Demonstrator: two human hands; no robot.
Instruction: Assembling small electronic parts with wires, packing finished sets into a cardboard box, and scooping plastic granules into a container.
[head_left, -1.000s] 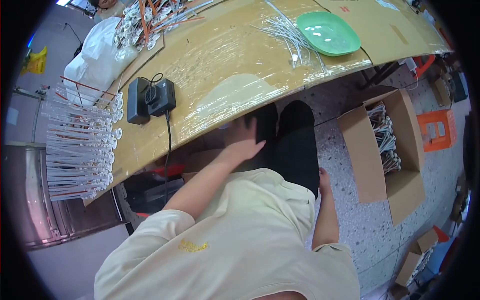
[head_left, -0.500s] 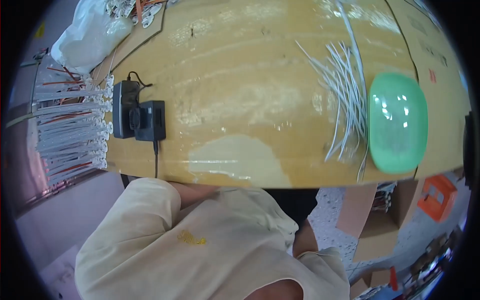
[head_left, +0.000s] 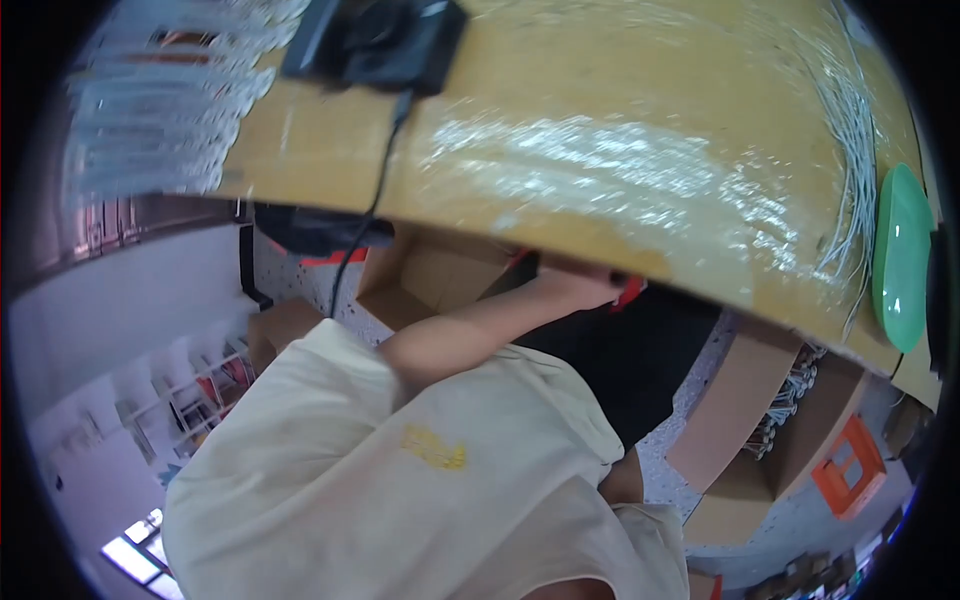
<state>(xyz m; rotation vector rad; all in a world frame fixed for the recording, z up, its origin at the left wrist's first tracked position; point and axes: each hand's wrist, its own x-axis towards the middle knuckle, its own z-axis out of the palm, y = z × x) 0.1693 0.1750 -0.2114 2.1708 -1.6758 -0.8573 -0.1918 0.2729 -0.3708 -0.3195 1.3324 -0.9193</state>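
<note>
My left hand [head_left: 582, 287] is low at the table's front edge, above the black trousers on my lap, its forearm stretched rightward from the pale sleeve. Its fingers look closed, though the table edge and blur hide part of them. A small red and black thing [head_left: 630, 292] shows at the fingers; its kind is unclear. My right hand is out of sight; only a bit of the right arm shows below the sleeve. On the table ahead stands a black boxy device [head_left: 385, 45] with a black cable [head_left: 385, 165] hanging over the edge.
Several pale strips with white ends [head_left: 165, 120] lie at the table's left. Thin white wires [head_left: 855, 170] and a green tray [head_left: 902, 260] lie at the right. Below stand an open cardboard box [head_left: 735, 420], another box [head_left: 440, 265] and an orange stool [head_left: 850, 467].
The view has tipped lower, shifting the table upward. My left forearm and hand, mostly hidden before, now show below the table edge beside a red and black thing.
</note>
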